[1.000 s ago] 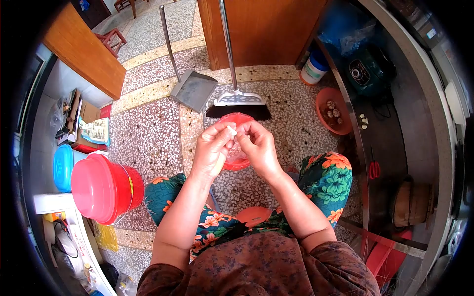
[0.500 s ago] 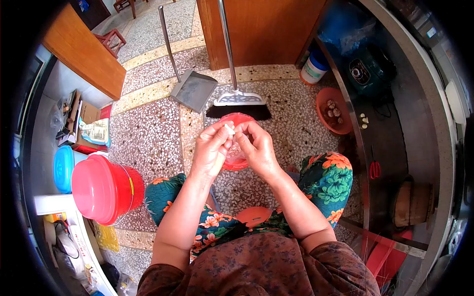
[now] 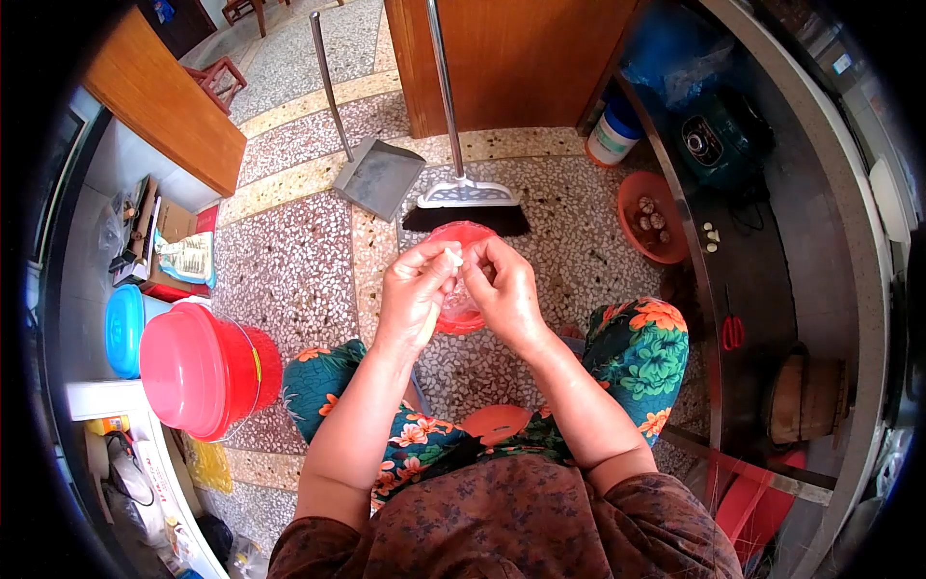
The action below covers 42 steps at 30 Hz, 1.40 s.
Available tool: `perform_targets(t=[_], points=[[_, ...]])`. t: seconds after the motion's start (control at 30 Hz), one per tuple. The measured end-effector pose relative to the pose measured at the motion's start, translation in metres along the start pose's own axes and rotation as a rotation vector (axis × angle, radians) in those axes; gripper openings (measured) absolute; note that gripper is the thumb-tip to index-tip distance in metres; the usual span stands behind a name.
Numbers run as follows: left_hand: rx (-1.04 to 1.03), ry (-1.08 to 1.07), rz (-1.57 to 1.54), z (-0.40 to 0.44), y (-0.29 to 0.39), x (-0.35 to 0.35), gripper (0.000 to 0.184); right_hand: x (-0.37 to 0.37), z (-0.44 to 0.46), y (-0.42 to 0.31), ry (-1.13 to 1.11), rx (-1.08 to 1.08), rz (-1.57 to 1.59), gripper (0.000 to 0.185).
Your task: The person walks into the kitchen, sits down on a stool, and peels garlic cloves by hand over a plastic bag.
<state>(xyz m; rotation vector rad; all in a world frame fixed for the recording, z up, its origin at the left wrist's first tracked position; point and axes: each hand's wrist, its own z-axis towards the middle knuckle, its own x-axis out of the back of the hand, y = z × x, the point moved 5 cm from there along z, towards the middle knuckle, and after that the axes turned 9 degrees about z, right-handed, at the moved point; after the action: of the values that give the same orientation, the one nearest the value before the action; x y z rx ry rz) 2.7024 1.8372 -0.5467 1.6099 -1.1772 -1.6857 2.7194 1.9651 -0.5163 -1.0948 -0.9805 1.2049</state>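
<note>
Over a red plastic basin [image 3: 461, 230], my left hand [image 3: 410, 294] pinches a small white piece that looks like a garlic clove [image 3: 453, 257] between thumb and fingers. A pale yellowish strip shows under that palm, too hidden to name. My right hand [image 3: 503, 294] meets it from the other side, thumb and forefinger closed at the clove's edge. What the basin holds is mostly covered by my hands; something translucent shows inside.
Ahead stand a broom [image 3: 468, 198] and a grey dustpan [image 3: 380, 178]. On my left is a lidded red bucket [image 3: 198, 372]. To the right are an orange bowl [image 3: 632, 227] of round brownish bulbs, several pale cloves [image 3: 712, 236] and red-handled scissors [image 3: 733, 332] on a dark shelf.
My fingers have shifted slightly around the clove, and the right fingertips are curled a little lower. Everything else stays where it was.
</note>
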Motion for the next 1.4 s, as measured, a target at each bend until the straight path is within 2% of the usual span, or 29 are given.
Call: perform_targets(t=[0.3,0.4,0.47,0.7,0.87,1.07,1.23,1.4], points=[[0.08,-0.053,-0.088,0.0,-0.004,-0.002,0.019,0.001,0.001,-0.004,-0.028,0.044,-0.068,0.009],[0.094,-0.06,-0.119,0.0,-0.005,-0.002,0.02,0.0,-0.001,-0.005,-0.029,0.001,0.082,0.007],[0.102,-0.061,-0.14,0.0,-0.006,-0.002,0.021,-0.002,-0.001,0.002,-0.049,-0.128,0.27,0.008],[0.104,-0.081,-0.132,0.0,-0.006,-0.004,0.025,0.0,0.0,0.007,-0.028,-0.178,0.213,0.009],[0.06,-0.082,-0.081,0.0,-0.004,-0.007,0.025,0.0,0.0,0.009,-0.019,-0.123,0.142,0.011],[0.086,-0.078,-0.099,0.002,-0.006,-0.003,0.022,0.001,0.001,0.016,0.023,-0.167,0.241,0.01],[0.081,0.013,-0.096,0.004,-0.008,0.007,0.014,0.001,0.002,0.023,0.035,-0.185,0.24,0.01],[0.062,0.062,-0.102,0.003,-0.004,0.016,0.015,-0.003,0.003,0.042,0.042,-0.23,0.289,0.01]])
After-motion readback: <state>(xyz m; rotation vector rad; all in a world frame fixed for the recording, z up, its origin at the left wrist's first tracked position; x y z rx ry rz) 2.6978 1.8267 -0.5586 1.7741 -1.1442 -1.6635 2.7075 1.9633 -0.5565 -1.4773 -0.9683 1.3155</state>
